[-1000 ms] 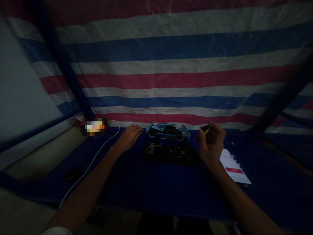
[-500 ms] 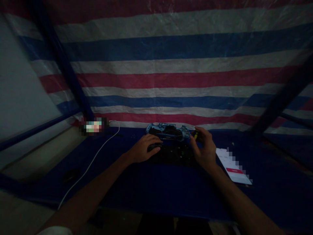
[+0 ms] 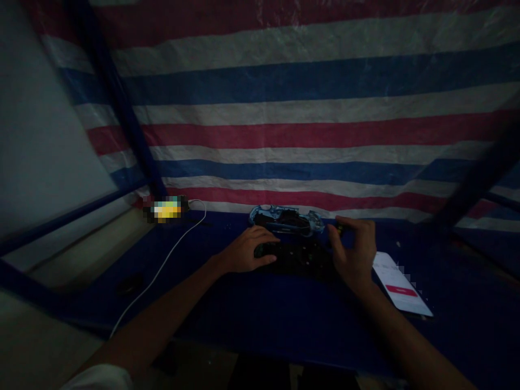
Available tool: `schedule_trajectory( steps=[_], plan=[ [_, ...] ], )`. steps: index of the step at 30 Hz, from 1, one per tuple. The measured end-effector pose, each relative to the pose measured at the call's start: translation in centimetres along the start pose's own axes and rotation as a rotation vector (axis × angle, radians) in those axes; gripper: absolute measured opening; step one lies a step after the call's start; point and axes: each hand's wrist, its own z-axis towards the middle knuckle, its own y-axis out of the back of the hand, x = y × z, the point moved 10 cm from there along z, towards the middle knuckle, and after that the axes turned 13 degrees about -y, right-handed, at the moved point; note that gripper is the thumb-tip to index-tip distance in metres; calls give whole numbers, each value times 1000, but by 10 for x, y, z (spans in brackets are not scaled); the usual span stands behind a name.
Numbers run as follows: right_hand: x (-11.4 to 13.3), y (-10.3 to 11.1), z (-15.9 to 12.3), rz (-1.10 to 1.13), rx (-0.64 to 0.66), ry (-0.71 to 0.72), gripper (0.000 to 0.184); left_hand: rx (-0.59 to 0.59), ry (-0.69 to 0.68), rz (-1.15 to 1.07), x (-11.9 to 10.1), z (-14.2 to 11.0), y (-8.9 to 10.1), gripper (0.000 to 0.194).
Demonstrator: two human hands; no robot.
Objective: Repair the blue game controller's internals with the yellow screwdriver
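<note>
- Two bare hands are at work over a blue table, both near the centre of the frame; lighting is poor.
- The left hand, left of centre, lies at the left end of a black chassis. Its fingers and thumb are parted around that end; whether they grip or merely rest cannot be told.
- The right hand, right of centre, has thumb and fingers drawn narrow on a small dark item with yellow on it (type not identifiable in this light).
- The chassis lies flat at the middle of the frame, between the hands. Just behind it sits a blue car shell, hollow side showing.
- A lit phone lies at the lower right, beside the right forearm; a white cable crosses the left side.
- Step in hand, in this inspector's judgement: handling of the chassis, left hand placed to steady it, right hand occupied with the small item.
- The next move appears to call for a steady chassis and a controlled right-hand pinch.
</note>
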Motion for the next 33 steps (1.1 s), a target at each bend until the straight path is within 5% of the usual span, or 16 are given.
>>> schedule_trajectory(
  steps=[6,12,19,25,33],
  plan=[
    [-5,-11,-7,54,130,-72,23,-28,-14,-6,-1,0,1,48],
    [-2,2,-1,-28,-23,-36,22,-29,-21,-2,-2,1,1,47],
    [-7,-7,-3,4,95,-87,24,-21,-14,6,-2,0,2,47],
    [-3,1,-1,-51,-9,-51,23,-17,5,10,-2,1,2,46],
    [-4,-6,-3,-14,95,-63,30,-12,1,-2,-1,0,1,47]
  ],
)
